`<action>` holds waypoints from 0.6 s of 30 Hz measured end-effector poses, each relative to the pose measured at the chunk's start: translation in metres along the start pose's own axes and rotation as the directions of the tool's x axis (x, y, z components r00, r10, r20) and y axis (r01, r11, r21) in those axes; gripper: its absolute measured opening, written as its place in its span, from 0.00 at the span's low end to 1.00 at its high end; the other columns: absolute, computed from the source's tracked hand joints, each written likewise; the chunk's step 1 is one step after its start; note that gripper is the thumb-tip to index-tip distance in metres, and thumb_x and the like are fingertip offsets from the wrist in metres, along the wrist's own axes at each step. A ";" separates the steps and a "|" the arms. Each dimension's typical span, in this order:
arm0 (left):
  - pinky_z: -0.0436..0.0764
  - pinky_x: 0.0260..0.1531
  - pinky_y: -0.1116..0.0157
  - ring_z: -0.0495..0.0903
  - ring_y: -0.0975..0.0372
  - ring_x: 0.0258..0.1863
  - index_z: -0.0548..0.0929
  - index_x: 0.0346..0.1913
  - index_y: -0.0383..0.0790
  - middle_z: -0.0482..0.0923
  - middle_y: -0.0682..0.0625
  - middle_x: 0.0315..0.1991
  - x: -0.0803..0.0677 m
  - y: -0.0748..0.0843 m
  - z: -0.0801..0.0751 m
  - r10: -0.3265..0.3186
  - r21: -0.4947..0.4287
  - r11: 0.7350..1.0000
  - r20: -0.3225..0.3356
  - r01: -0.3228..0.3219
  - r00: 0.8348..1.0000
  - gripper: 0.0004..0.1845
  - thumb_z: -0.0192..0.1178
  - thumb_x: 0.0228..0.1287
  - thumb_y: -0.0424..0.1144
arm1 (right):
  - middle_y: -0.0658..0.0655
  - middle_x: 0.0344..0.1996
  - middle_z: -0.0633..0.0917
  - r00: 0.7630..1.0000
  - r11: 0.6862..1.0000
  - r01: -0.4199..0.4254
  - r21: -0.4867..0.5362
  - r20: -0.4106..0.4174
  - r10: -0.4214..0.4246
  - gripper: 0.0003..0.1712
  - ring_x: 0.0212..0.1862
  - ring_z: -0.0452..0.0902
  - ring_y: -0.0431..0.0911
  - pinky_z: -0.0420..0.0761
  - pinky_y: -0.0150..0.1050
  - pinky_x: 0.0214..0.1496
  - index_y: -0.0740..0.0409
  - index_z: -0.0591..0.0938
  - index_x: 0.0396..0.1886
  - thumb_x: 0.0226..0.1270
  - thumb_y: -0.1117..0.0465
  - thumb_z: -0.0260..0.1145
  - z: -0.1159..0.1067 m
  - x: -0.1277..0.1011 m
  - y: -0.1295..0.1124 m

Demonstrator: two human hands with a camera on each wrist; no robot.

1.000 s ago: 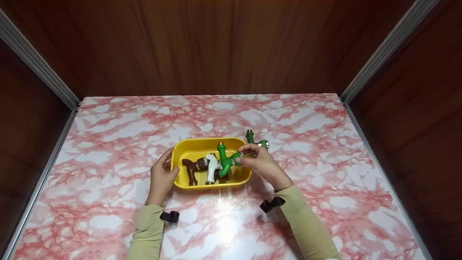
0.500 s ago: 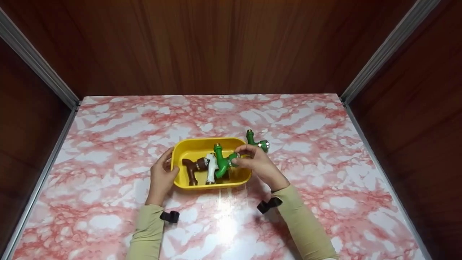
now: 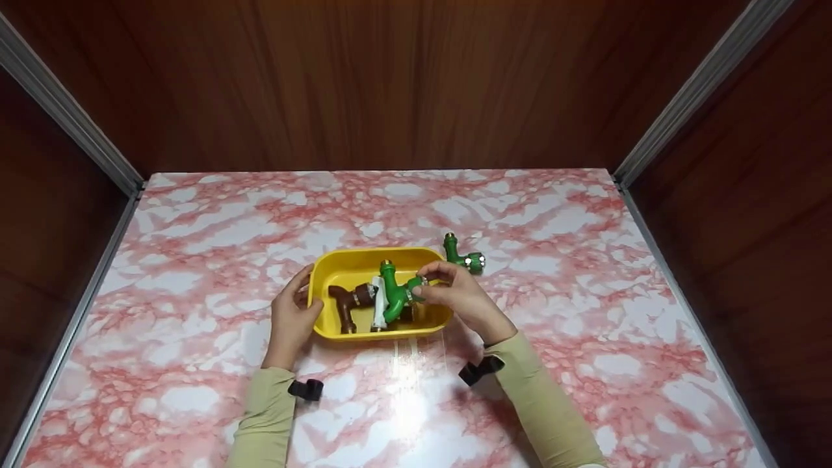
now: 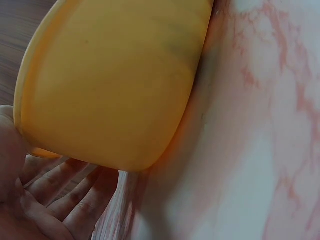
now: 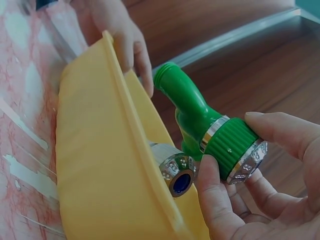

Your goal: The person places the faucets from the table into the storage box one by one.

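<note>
A yellow tub sits on the marble table and holds a brown spray nozzle and a white one. My right hand pinches the ribbed head of a green spray nozzle and holds it low over the tub, above the white one. My left hand grips the tub's left rim, thumb on the edge. A second green nozzle lies on the table just beyond the tub's right end.
The pink marble table is bounded by dark wooden walls at the back and metal rails on both sides. Open tabletop lies around the tub on all sides.
My right hand has carried the green nozzle leftward and lower into the tub, over the white nozzle. The left hand and the tub have stayed put.
</note>
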State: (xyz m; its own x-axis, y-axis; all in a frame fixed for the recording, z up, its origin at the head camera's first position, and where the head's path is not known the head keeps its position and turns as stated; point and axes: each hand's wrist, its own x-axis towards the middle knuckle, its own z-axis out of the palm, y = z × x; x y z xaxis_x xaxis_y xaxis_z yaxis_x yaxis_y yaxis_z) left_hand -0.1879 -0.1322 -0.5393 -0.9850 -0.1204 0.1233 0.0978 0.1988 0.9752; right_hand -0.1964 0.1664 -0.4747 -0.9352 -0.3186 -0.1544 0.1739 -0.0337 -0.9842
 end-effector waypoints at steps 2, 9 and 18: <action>0.79 0.36 0.70 0.80 0.50 0.44 0.73 0.66 0.43 0.77 0.40 0.54 0.000 0.001 0.000 -0.009 0.006 1.000 0.004 0.009 1.000 0.35 0.57 0.53 0.18 | 0.60 0.43 0.77 1.000 1.000 0.001 0.000 -0.002 -0.001 0.18 0.42 0.76 0.51 0.80 0.44 0.45 0.67 0.77 0.45 0.56 0.68 0.71 0.001 0.000 0.001; 0.79 0.37 0.69 0.78 0.43 0.46 0.71 0.66 0.34 0.75 0.33 0.55 -0.008 0.029 -0.002 -0.013 -0.004 1.000 0.025 0.014 1.000 0.33 0.55 0.53 0.17 | 0.60 0.42 0.78 1.000 1.000 0.014 0.008 0.000 -0.014 0.17 0.40 0.76 0.49 0.80 0.42 0.42 0.68 0.77 0.45 0.55 0.71 0.71 0.004 0.002 0.002; 0.79 0.38 0.70 0.79 0.49 0.44 0.73 0.66 0.41 0.77 0.38 0.54 -0.001 0.002 0.000 0.001 0.016 1.000 0.002 -0.001 1.000 0.35 0.57 0.52 0.18 | 0.59 0.43 0.78 1.000 1.000 -0.009 -0.026 0.011 0.009 0.17 0.41 0.76 0.49 0.79 0.47 0.44 0.65 0.78 0.44 0.55 0.69 0.72 0.012 0.001 -0.001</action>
State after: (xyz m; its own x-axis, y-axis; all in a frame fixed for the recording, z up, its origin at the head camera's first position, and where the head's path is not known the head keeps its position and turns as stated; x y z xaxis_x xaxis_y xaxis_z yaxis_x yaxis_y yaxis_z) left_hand -0.1871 -0.1318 -0.5378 -0.9852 -0.1181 0.1239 0.0965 0.2141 0.9720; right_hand -0.1938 0.1551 -0.4731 -0.9303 -0.3290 -0.1622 0.1740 -0.0067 -0.9847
